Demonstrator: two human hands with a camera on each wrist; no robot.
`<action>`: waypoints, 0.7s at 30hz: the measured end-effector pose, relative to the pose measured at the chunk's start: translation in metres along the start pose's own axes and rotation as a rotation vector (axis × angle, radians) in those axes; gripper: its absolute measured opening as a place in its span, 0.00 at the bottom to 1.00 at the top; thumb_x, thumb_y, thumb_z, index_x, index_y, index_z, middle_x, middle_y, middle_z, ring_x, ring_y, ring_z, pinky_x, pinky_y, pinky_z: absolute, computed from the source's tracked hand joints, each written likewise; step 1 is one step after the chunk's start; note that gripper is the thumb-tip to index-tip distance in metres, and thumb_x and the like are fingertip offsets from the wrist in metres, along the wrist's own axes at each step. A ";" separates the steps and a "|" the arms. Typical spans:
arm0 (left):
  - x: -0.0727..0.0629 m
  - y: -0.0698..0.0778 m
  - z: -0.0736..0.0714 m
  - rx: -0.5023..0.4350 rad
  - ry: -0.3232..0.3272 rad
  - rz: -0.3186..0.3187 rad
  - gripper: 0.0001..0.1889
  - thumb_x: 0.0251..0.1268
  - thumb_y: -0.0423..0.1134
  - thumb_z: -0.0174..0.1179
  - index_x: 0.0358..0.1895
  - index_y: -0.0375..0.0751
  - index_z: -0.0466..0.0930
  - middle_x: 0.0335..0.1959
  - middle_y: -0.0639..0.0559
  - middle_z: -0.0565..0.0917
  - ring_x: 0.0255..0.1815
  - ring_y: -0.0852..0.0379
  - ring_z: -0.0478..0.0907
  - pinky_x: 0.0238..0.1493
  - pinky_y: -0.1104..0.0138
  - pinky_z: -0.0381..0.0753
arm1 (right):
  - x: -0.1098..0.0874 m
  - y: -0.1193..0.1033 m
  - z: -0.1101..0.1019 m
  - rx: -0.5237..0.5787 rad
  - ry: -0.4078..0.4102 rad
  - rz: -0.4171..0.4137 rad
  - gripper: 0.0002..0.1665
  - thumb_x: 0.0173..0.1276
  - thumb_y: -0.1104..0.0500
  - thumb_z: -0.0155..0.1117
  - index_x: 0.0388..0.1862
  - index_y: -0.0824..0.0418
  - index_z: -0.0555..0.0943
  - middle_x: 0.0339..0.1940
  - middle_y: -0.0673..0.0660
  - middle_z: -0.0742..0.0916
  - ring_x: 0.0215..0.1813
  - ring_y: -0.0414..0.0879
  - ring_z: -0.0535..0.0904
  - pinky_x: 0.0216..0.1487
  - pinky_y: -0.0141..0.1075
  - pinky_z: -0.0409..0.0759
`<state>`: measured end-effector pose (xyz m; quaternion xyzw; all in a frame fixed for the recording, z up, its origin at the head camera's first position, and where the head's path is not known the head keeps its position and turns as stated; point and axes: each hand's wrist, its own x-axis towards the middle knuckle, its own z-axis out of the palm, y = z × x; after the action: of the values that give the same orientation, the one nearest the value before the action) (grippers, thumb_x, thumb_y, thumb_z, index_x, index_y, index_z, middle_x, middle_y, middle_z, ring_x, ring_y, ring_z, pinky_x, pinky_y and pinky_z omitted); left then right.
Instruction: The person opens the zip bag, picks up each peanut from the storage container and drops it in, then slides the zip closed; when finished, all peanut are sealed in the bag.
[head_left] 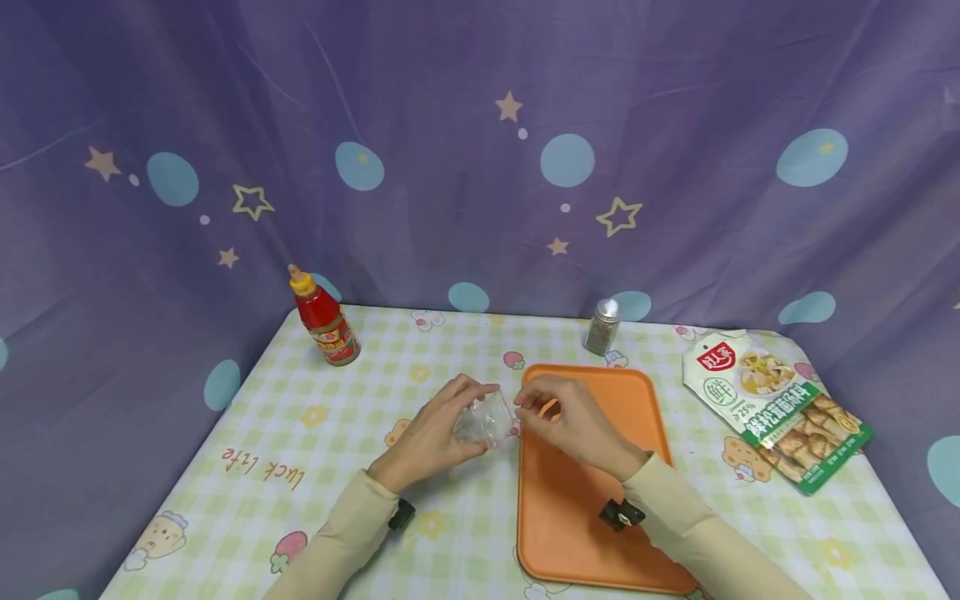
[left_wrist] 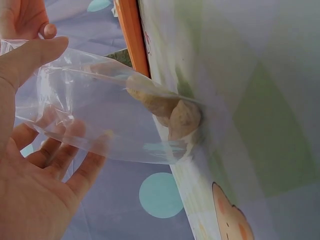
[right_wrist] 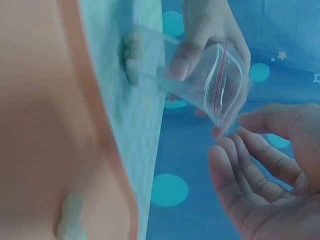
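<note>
One purple curtain (head_left: 480, 167), printed with stars and ovals, spans the full width behind a checked worktop (head_left: 457, 342). At the far left stands a red bottle (head_left: 326, 325) with a yellow cap, upright and well apart from the hands.

Next comes the left hand (head_left: 438, 429), its sleeve beige. Its thumb and fingers grip a clear zip bag (head_left: 487, 421) from both sides, left of the tray. The bag's mouth, marked by a red line, stands open towards the right; tan, lumpy pieces (left_wrist: 185, 119) lie at its far end, close to the worktop — contact cannot be determined.

To the right lies an orange tray (head_left: 562, 500), flat on the worktop. The right hand (head_left: 573, 421) is above it, fingers bent and tips just beside the bag's mouth; whether they pinch its edge cannot be told. One pale piece (right_wrist: 72, 217), blurred, lies on the tray.

Behind the tray stands a shaker (head_left: 602, 327), upright, with dark contents. At the far right lies a white-and-green packet (head_left: 776, 408), flat and slanted — beside the tray, not touching it.
</note>
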<state>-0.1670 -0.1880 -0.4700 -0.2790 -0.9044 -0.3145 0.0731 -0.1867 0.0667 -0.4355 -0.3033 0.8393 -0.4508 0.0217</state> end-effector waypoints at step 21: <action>0.000 0.003 0.000 0.002 -0.016 -0.012 0.42 0.52 0.38 0.80 0.73 0.51 0.73 0.57 0.60 0.77 0.51 0.63 0.74 0.53 0.63 0.82 | -0.034 0.058 -0.030 -0.067 0.019 0.077 0.05 0.66 0.67 0.73 0.39 0.59 0.88 0.32 0.48 0.90 0.36 0.37 0.84 0.38 0.32 0.86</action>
<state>-0.1648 -0.1859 -0.4684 -0.2760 -0.9069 -0.3118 0.0640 -0.1968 0.1309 -0.4708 -0.2672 0.8651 -0.4240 0.0206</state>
